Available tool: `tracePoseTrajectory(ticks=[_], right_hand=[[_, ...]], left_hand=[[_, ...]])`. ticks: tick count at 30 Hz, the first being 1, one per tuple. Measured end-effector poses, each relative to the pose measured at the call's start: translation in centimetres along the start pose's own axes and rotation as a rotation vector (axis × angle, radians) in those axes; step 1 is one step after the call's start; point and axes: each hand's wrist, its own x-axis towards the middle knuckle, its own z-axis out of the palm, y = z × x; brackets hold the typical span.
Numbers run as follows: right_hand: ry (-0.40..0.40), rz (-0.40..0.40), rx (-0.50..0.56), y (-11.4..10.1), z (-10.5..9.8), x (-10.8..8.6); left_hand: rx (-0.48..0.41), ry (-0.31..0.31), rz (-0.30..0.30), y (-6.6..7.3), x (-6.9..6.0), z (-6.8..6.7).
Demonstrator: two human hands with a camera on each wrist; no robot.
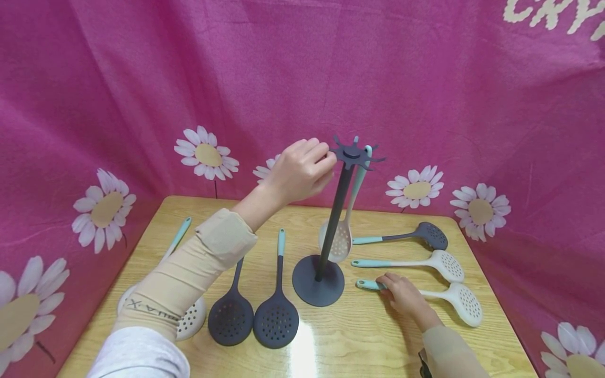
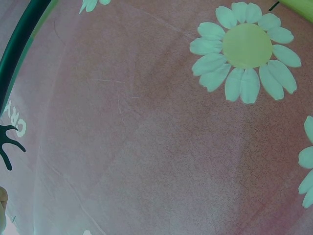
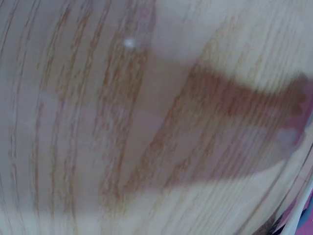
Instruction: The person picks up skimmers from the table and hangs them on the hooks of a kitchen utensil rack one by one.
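Observation:
A dark utensil stand (image 1: 337,220) with a round base and a ring of hooks stands mid-table. My left hand (image 1: 302,168) has its fingers curled at a left hook, seeming to pinch it. The left wrist view shows the stand's hooks (image 2: 9,146) and a sliver of my hand (image 2: 2,205). On the stand's far side hangs a pale skimmer (image 1: 358,191) with a turquoise handle. My right hand (image 1: 404,298) grips the handle of the nearest white skimmer (image 1: 468,304), which lies on the table at right. The right wrist view shows mostly tabletop.
Beyond that skimmer lie another white skimmer (image 1: 449,265) and a dark one (image 1: 432,236). Left of the stand are two dark skimmers (image 1: 276,321) (image 1: 230,319) and white skimmers (image 1: 191,317) partly behind my left arm. Pink flowered cloth (image 1: 283,63) surrounds the wooden table (image 1: 331,341).

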Motion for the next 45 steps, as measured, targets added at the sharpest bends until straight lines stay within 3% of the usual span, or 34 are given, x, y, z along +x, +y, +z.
tracePoseTrajectory(ticks=[10,33,45], right_hand=[[0.004,0.135,-0.007,0.1,-2.1,0.8],[0.447,0.332,0.107,-0.1,-10.5,4.5],[0.7,0.314,0.204,-2.6,-14.7,7.9]], left_hand=[[0.007,-0.002,0.002,-0.1,0.0,0.0],[0.008,-0.005,-0.004,0.0,-0.1,0.1],[-0.002,0.005,-0.008,0.0,-0.1,0.1]])
